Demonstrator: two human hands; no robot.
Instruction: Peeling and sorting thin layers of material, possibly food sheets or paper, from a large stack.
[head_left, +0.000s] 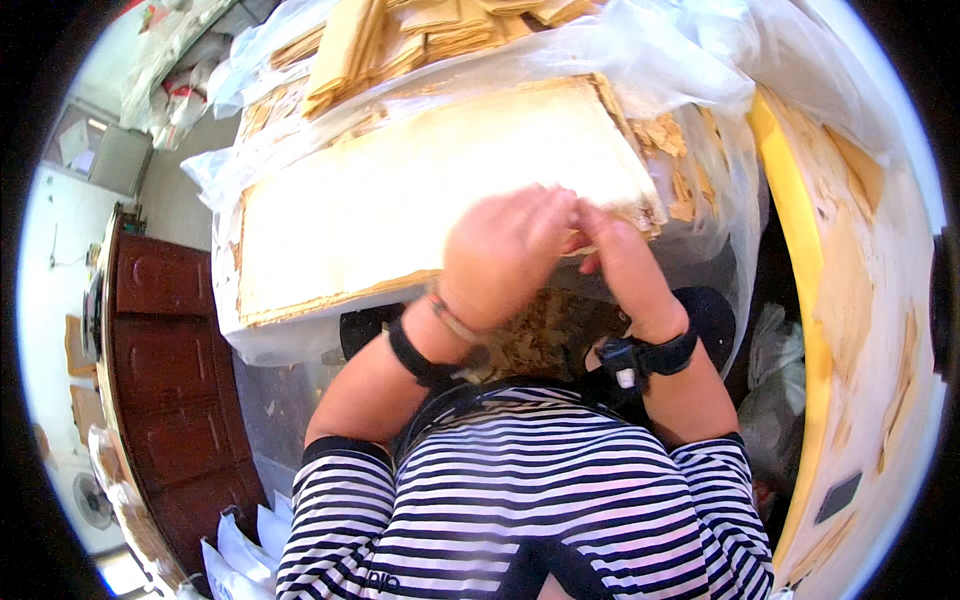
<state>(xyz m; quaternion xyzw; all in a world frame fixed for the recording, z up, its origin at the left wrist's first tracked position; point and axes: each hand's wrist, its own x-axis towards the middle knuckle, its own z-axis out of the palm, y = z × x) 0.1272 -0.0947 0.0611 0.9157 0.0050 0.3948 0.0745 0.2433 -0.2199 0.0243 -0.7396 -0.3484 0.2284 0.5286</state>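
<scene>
A broad stack of thin pale-yellow sheets (380,210), with browned ragged edges, lies across the plastic-covered table before me. Over its near edge, toward the right corner, my two hands meet. My left hand (505,255) reaches across to the right; motion smears its fingers. My right hand (622,255) comes in from the other side, its fingers curled in beside the left fingertips. Whatever lies between the fingers is hidden. Strong light washes out the sheets just beyond the hands.
Folded yellow sheets (345,55) are piled at the table's far side, and broken flakes (660,135) lie right of the stack. Clear plastic film (690,60) drapes the table. A yellow-edged board (797,230) stands at right, a dark red wooden cabinet (175,370) at left.
</scene>
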